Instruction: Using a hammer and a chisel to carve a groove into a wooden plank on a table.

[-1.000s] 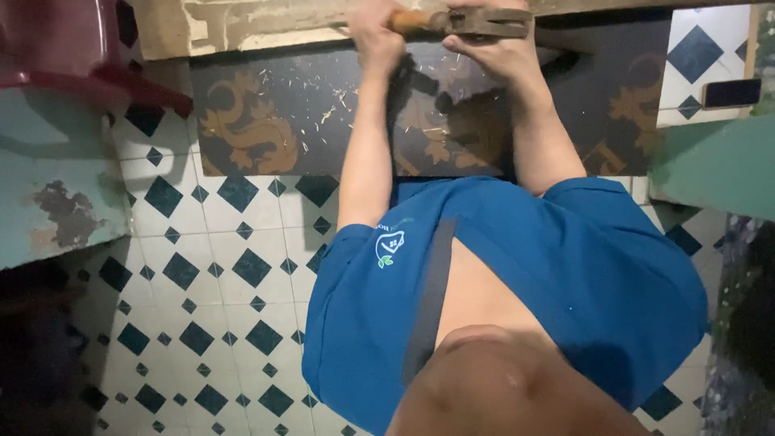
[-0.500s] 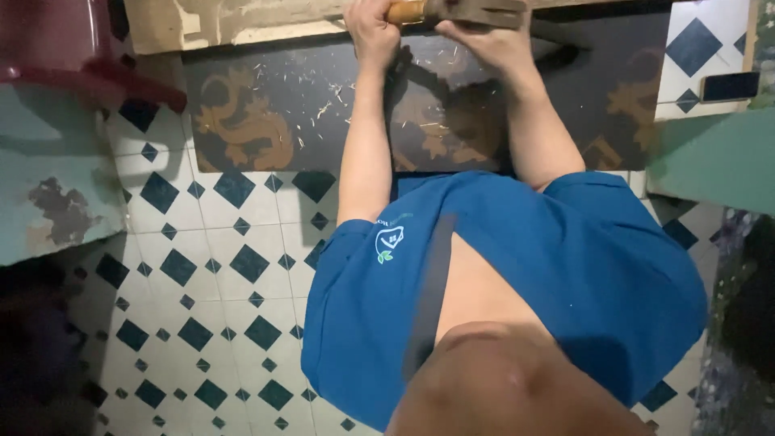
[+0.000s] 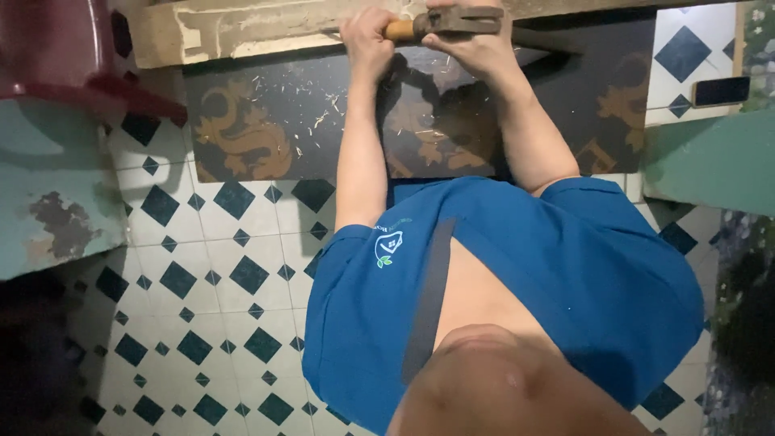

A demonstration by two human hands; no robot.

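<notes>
Both my arms reach forward to a pale, worn wooden plank (image 3: 242, 28) lying across the top of the view. My left hand (image 3: 365, 39) is closed around the orange wooden handle of a tool (image 3: 401, 29). My right hand (image 3: 478, 47) grips the same tool at its dark metal head (image 3: 457, 19), pressing it on the plank. A dark rod-like part sticks out to the right of that hand. My blue shirt fills the lower middle of the view.
Under the plank lies a dark mat with golden dragon figures (image 3: 258, 129), strewn with wood shavings. A dark red plastic stool (image 3: 56, 48) stands at top left above a chipped teal surface (image 3: 48, 186). A dark phone (image 3: 720, 90) rests on a green ledge (image 3: 710, 161). The floor has white tiles (image 3: 202, 307) with dark diamonds.
My hands and the tool shifted a little away along the plank and came back. Both grips stay the same.
</notes>
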